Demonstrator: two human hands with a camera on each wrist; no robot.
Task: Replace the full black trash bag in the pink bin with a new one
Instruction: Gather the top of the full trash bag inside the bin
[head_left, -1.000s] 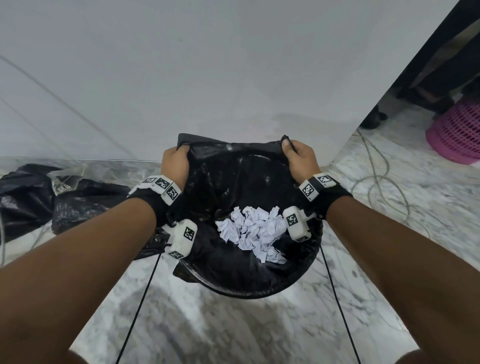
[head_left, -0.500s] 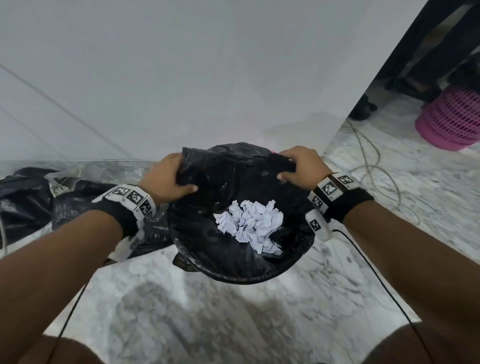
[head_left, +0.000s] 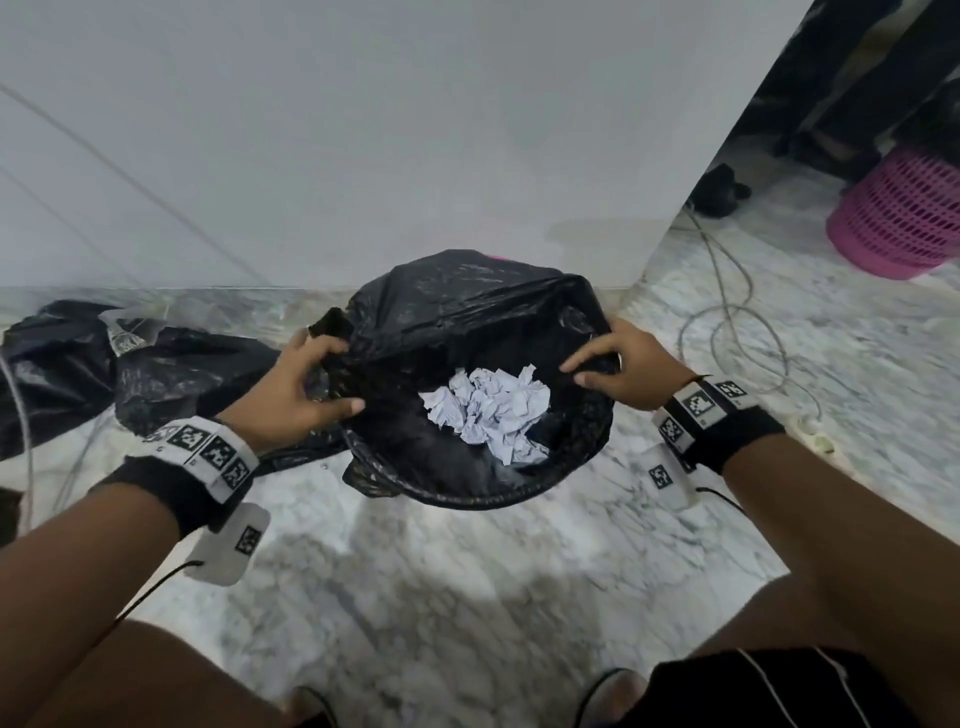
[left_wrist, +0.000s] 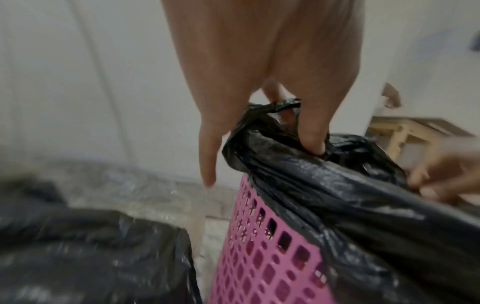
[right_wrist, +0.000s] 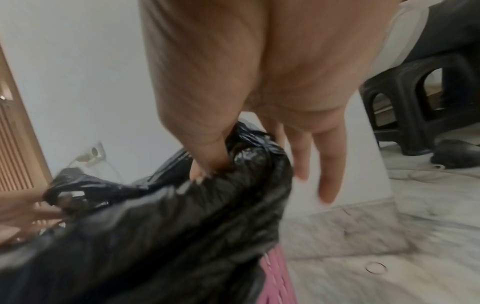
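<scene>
Head view, item one: we record a pink bin (left_wrist: 262, 265) standing on a marble floor (head_left: 447, 597) against a white wall (head_left: 363, 130), lined with a black trash bag (head_left: 467, 322) whose mouth is drawn up above the bin's rim. Crumpled white paper (head_left: 488, 410) lies inside the bag, near the middle of the opening.

Item two: our left hand (head_left: 296, 387) grips the bag's edge on the bin's left side; in the left wrist view the thumb and at least one finger pinch a gathered tuft of plastic while another finger points down, free of it.

Item three: our right hand (head_left: 626, 371) grips the bag's edge on the bin's right side; in the right wrist view the thumb presses into a bunched fold, two fingers hanging straight beyond it. That view is blurred, so how many fingers close on the plastic is, we think, not to be settled.

Item four: more black plastic bags (head_left: 156, 379) lie heaped on the floor left of the bin, against the wall.

Item five: a second pink basket (head_left: 904, 218) stands upside down well to the right of the bin, past the wall's corner, with loose cables (head_left: 737, 322) on the floor between the two.
</scene>
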